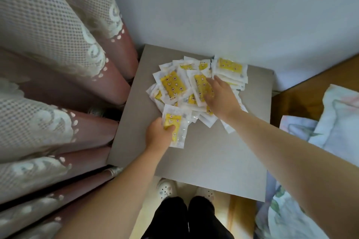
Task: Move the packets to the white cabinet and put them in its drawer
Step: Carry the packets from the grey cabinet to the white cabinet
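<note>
The heap of white plastic packets with yellow patterned panels [172,85] lies just ahead of both hands on the grey worktop [213,161]; the left hand [158,135] pinches one near-edge packet [175,122], its long axis pointing away, while the right hand [221,97], nearer the middle, rests loose-fingered on the heap; no print is readable

We're in a home, likely a bedroom: lace-trimmed curtains [48,83] fill the left of the frame, floral bedding [340,106] lower right, plain wall [233,6] on top, slippers [166,188] bottom centre.
</note>
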Tool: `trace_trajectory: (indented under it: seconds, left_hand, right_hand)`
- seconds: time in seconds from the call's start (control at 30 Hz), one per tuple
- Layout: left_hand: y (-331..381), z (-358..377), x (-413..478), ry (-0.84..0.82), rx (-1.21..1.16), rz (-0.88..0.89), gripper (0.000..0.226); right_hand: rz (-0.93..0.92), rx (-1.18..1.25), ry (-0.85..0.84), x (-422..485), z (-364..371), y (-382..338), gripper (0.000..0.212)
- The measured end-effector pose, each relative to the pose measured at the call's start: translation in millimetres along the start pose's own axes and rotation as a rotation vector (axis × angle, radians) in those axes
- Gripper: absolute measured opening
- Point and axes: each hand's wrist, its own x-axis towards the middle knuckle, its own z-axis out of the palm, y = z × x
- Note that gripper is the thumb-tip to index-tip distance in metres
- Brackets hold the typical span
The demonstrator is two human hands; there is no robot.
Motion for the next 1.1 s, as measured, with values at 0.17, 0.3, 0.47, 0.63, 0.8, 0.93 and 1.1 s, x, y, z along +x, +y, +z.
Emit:
trace_trajectory:
  seconds: [0.17,0.3,0.47,0.63,0.8,0.93,1.1]
  left_hand:
    - [20,-22,12,0.057,-0.082,0.193,0.012]
    - [46,-20,54,0.066,0.105,0.321,0.027]
    - [58,-17,83,-0.127,0.483,0.255,0.049]
    - [56,-27,81,-0.085,0.557,0.300,0.041]
    - [40,-39,69,0.026,0.545,0.397,0.028]
    - [9,-40,63,0.029,0.668,0.426,0.037]
    - [-6,-37,56,0.103,0.485,0.183,0.080]
  right_hand:
    - [-0.075,-0.093,-0.095,-2,14,4,0.046]
    - [-0.148,-0.080,-0.089,-7,21,12,0.036]
    - [-0.113,-0.073,-0.043,-6,27,14,0.016]
    - [0.035,-0.254,0.056,-9,33,9,0.043]
    - [0.125,-0.151,0.106,0,39,2,0.066]
    - [0.259,0.064,0.045,4,28,3,0.015]
    - [0.535,0.692,0.004,-15,-14,5,0.012]
